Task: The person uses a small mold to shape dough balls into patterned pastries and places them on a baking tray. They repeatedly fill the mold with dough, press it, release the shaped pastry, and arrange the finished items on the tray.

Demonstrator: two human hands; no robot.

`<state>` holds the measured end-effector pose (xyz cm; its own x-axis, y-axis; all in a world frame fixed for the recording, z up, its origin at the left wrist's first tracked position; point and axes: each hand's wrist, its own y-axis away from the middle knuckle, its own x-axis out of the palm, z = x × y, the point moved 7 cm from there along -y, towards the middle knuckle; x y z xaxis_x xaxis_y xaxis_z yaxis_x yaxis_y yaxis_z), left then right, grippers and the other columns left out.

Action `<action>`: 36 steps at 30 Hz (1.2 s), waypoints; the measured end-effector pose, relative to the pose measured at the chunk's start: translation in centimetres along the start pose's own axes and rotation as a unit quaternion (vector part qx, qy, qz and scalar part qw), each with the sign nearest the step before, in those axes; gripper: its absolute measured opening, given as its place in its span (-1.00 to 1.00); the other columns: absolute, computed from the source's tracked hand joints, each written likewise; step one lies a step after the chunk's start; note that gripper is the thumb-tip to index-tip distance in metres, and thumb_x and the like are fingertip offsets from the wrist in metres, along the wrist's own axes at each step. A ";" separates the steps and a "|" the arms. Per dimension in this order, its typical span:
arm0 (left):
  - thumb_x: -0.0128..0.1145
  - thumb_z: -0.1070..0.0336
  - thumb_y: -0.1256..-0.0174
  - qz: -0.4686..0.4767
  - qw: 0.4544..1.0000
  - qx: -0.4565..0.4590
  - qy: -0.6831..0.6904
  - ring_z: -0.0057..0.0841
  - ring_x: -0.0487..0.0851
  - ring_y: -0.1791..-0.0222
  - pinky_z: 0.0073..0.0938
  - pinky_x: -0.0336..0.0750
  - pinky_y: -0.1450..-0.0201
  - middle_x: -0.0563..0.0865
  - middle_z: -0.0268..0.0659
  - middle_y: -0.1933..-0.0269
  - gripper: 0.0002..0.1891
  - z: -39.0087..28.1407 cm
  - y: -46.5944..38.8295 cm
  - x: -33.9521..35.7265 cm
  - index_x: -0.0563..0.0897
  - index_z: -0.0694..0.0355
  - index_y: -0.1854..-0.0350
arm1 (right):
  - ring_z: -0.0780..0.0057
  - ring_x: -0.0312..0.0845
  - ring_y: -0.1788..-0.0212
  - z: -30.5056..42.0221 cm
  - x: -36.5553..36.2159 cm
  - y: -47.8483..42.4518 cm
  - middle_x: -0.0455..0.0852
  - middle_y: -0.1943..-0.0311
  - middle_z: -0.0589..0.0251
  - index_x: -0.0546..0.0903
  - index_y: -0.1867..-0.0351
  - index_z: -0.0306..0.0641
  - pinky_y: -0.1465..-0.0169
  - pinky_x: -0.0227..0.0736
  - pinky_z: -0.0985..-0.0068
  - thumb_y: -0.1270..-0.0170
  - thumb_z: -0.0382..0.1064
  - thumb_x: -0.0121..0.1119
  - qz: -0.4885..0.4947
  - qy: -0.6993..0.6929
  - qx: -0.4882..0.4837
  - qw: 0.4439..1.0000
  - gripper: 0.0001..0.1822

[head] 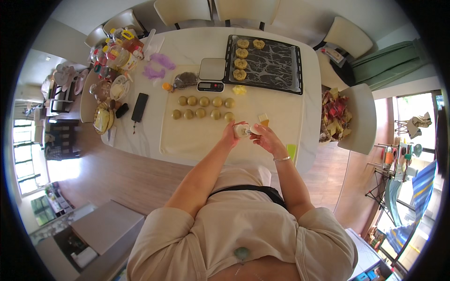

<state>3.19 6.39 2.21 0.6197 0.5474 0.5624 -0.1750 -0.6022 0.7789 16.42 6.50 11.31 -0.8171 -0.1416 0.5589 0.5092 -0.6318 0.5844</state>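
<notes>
Between my hands is a small white plastic plunger mould (pixel 242 131), probably a mooncake press. My left hand (pixel 230 134) is wrapped around its wider cup end, which faces up toward me. At the other end, my right hand (pixel 264 137) grips the white knob of the handle, and a metal-looking shaft shows between the two parts. Whether dough sits inside the cup is hard to tell. Just beyond my left hand, two rows of smooth olive-brown dough balls (pixel 200 112) lie on a cream mat (pixel 197 140). A pastry brush (pixel 263 119) with a yellow-orange handle rests past my right hand.
A black baking tray (pixel 299 70) holds several moulded pastries (pixel 240 64) along its left side. Beside it stand a digital scale (pixel 211 73) and crumpled yellow plastic (pixel 239 90). Oil bottles (pixel 121 56), purple gloves (pixel 158 66) and a phone (pixel 140 107) occupy the left. A green scraper (pixel 291 151) lies near the front edge.
</notes>
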 end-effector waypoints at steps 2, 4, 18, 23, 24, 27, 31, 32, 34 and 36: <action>-0.36 0.02 -0.54 0.020 1.000 0.011 -0.003 -0.20 0.58 -0.10 -0.23 0.41 -0.27 0.65 -0.02 -0.05 -0.45 -0.2 -0.2 -0.2 0.56 0.43 -0.02 | 0.60 0.59 0.19 0.1 0.4 -0.1 0.66 0.17 0.36 0.58 0.02 -0.23 0.20 0.45 0.64 -0.31 0.02 0.22 0.019 0.003 -0.010 1.000 -0.61; -0.35 0.01 -0.54 0.030 0.999 0.014 -0.003 -0.19 0.58 -0.11 -0.23 0.41 -0.27 0.64 -0.01 -0.06 -0.45 -0.4 -0.2 -0.3 0.55 0.44 -0.02 | 0.61 0.59 0.19 0.5 1.2 0.2 0.66 0.18 0.36 0.58 0.02 -0.23 0.20 0.44 0.65 -0.31 0.00 0.23 0.046 0.011 -0.027 0.999 -0.62; -0.38 -0.18 -0.47 0.058 0.998 -0.015 0.021 -0.22 0.57 -0.15 -0.28 0.42 -0.26 0.62 -0.03 -0.11 -0.31 -0.8 1.2 0.1 0.52 0.44 -0.11 | 0.72 0.45 0.45 0.9 2.1 0.0 0.60 0.40 0.43 0.61 0.09 -0.30 0.34 0.39 0.70 -0.25 -0.09 0.32 0.028 -0.014 -0.062 0.998 -0.65; -0.46 -0.26 -0.47 0.076 0.995 0.010 0.062 -0.19 0.52 -0.21 -0.24 0.40 -0.30 0.56 -0.01 -0.18 -0.22 -1.1 2.1 1.0 0.46 0.45 -0.17 | 0.73 0.42 0.48 1.3 2.6 0.3 0.59 0.43 0.45 0.62 0.12 -0.31 0.38 0.35 0.70 -0.25 -0.08 0.31 0.010 -0.035 -0.074 0.997 -0.66; -0.48 -0.27 -0.47 0.088 0.994 0.017 0.066 -0.16 0.50 -0.23 -0.20 0.39 -0.32 0.55 0.01 -0.19 -0.21 -1.2 2.2 1.1 0.45 0.47 -0.18 | 0.74 0.42 0.48 1.2 2.6 0.3 0.59 0.43 0.45 0.62 0.13 -0.31 0.38 0.35 0.70 -0.25 -0.08 0.31 0.008 -0.037 -0.075 0.996 -0.66; -0.51 -0.26 -0.48 0.105 0.993 0.019 0.054 -0.17 0.49 -0.24 -0.21 0.39 -0.32 0.55 -0.01 -0.20 -0.21 -1.3 2.2 1.3 0.44 0.47 -0.19 | 0.75 0.41 0.48 1.2 2.6 0.3 0.59 0.43 0.45 0.62 0.14 -0.30 0.39 0.35 0.69 -0.25 -0.08 0.31 0.000 -0.039 -0.079 0.996 -0.67; -0.51 -0.26 -0.48 0.098 0.993 0.016 0.060 -0.18 0.50 -0.23 -0.21 0.39 -0.32 0.55 -0.02 -0.20 -0.21 -1.3 2.2 1.3 0.45 0.47 -0.19 | 0.76 0.39 0.48 1.7 3.0 0.8 0.58 0.44 0.46 0.64 0.18 -0.28 0.39 0.34 0.69 -0.25 -0.08 0.31 -0.028 -0.045 -0.077 0.996 -0.70; -0.50 -0.26 -0.48 0.096 0.993 0.017 0.059 -0.18 0.50 -0.23 -0.21 0.40 -0.32 0.55 -0.02 -0.20 -0.21 -1.3 2.3 1.3 0.45 0.47 -0.19 | 0.76 0.39 0.49 1.7 3.0 0.7 0.58 0.45 0.46 0.64 0.19 -0.28 0.39 0.34 0.70 -0.25 -0.08 0.31 -0.030 -0.046 -0.078 0.995 -0.70; -0.49 -0.27 -0.48 0.095 0.994 0.016 0.056 -0.18 0.51 -0.23 -0.21 0.40 -0.31 0.55 -0.03 -0.20 -0.21 -1.3 2.2 1.2 0.45 0.46 -0.18 | 0.76 0.39 0.50 1.7 2.8 0.7 0.57 0.46 0.47 0.64 0.21 -0.28 0.40 0.34 0.71 -0.25 -0.09 0.32 -0.035 -0.049 -0.079 0.995 -0.71; -0.47 -0.28 -0.47 0.095 0.994 0.014 0.054 -0.19 0.51 -0.22 -0.22 0.41 -0.30 0.56 -0.05 -0.19 -0.21 -1.3 2.1 1.0 0.46 0.46 -0.18 | 0.76 0.38 0.51 1.6 2.8 0.6 0.57 0.47 0.47 0.65 0.21 -0.29 0.42 0.34 0.71 -0.25 -0.09 0.32 -0.034 -0.053 -0.083 0.995 -0.71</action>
<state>2.46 6.44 4.80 0.4912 0.4808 0.7264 -0.2580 -0.7162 0.6485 14.90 7.00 14.14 -0.8109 -0.0193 0.5849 0.3952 -0.7551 0.5231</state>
